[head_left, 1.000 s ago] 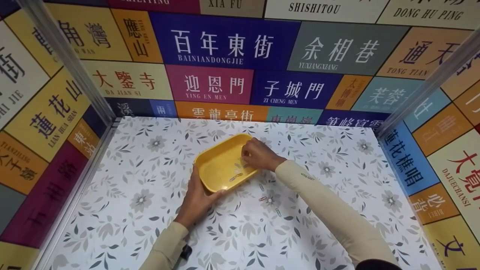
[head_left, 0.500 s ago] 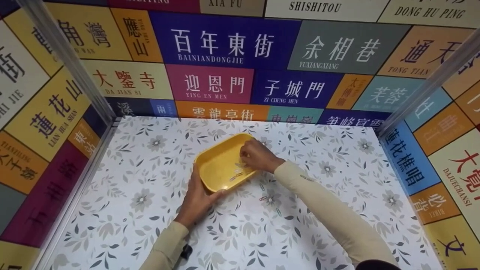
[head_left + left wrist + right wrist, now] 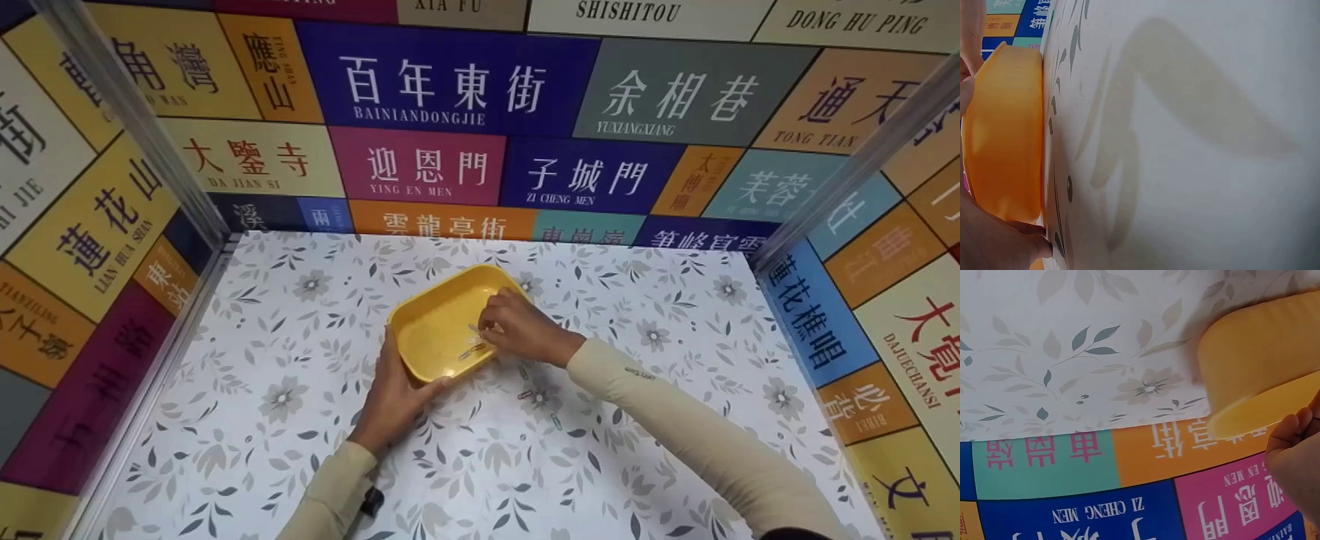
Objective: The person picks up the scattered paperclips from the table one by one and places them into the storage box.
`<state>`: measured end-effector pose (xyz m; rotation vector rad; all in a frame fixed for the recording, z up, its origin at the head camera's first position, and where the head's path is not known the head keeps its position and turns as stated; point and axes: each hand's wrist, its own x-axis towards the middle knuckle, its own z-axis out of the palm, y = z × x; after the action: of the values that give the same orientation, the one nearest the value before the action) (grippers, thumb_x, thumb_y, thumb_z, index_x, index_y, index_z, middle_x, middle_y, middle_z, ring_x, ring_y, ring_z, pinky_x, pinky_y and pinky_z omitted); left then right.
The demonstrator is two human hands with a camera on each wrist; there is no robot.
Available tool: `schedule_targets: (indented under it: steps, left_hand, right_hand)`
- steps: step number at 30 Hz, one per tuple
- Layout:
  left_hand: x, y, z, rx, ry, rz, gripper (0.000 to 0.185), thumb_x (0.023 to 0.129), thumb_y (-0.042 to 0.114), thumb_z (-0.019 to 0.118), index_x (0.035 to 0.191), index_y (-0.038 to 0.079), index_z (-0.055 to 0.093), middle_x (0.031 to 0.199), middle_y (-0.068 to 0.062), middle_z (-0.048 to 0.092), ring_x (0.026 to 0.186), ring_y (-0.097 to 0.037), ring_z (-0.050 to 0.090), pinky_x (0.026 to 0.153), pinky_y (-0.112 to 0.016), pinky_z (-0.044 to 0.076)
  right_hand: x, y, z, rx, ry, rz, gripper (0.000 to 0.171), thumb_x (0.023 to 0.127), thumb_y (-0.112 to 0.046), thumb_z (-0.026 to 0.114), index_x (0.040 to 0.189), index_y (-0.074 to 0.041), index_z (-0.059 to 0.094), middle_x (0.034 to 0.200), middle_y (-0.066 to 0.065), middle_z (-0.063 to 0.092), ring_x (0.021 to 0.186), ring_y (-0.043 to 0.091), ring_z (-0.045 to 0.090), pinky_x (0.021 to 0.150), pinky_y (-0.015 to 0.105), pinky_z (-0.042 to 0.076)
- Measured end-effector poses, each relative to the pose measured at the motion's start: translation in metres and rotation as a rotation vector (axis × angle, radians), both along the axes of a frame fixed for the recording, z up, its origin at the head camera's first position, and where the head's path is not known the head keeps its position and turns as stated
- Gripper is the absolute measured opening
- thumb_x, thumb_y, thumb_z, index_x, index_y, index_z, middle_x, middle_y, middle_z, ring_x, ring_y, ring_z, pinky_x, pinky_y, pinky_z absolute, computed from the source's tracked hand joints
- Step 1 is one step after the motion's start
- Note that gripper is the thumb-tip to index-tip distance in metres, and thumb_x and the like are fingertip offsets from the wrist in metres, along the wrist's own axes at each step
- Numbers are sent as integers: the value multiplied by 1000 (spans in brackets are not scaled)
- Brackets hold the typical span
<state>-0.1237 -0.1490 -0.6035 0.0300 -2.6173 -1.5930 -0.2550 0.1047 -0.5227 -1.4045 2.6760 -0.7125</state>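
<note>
While the left hand (image 3: 395, 390) grips the near-left corner of the yellow tray (image 3: 435, 330), fingers curled round its rim, the tray sits mid-table (image 3: 262, 360) on the floral cover. Inside it lie a few paper clips (image 3: 472, 349). Right hand (image 3: 521, 330) is over the tray's right edge, fingertips pinched narrow, can't tell on what. More loose clips (image 3: 536, 397) lie just right of the tray.

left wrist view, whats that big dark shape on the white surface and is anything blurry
Left wrist view: soft shadows fall across the floral tabletop; the yellow tray up close looks soft and out of focus. Head view: the tray is sharp, evenly lit.
</note>
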Motion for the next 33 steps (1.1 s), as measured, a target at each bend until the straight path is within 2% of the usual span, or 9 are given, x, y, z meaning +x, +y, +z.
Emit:
schedule_targets:
  steps: [8, 16, 21, 27, 33]
  left_hand:
    - [0, -1, -1, -4, -30, 12, 139, 87, 55, 92, 178, 18, -7, 183, -18, 12, 167, -36, 19, 136, -51, 17]
    - [-1, 1, -1, -10, -35, 13, 139, 87, 52, 92, 178, 19, -9, 184, -17, 10, 168, -35, 17, 136, -50, 15]
    - [-1, 2, 1, -11, -52, 17, 139, 88, 52, 92, 178, 23, -10, 184, -15, 10, 168, -33, 16, 137, -51, 15]
    - [-1, 1, 0, -13, -9, 8, 137, 88, 50, 92, 178, 19, -6, 182, -18, 15, 167, -36, 19, 136, -53, 18]
    - [-1, 0, -1, -5, -20, 13, 139, 87, 51, 93, 178, 22, -7, 183, -16, 16, 167, -34, 20, 136, -51, 18]
  right_hand:
    - [19, 7, 5, -12, -15, 18, 8, 100, -10, 79, 104, -5, 84, 101, 6, 74, 99, 26, 56, 91, 43, 50]
    - [40, 17, -1, -115, 68, 53, 4, 98, -7, 80, 101, -6, 83, 100, 5, 73, 99, 25, 58, 90, 42, 52]
    - [52, 27, -4, -119, 28, 16, 7, 98, -9, 83, 105, -7, 83, 105, 4, 73, 102, 22, 56, 91, 40, 51]
    - [62, 42, -14, -118, -35, -20, 6, 104, -12, 78, 108, -9, 80, 116, 4, 74, 109, 21, 56, 96, 42, 51]
    - [65, 55, -28, -110, -8, -59, 3, 101, -9, 79, 98, -11, 79, 109, 1, 70, 108, 19, 55, 94, 40, 53]
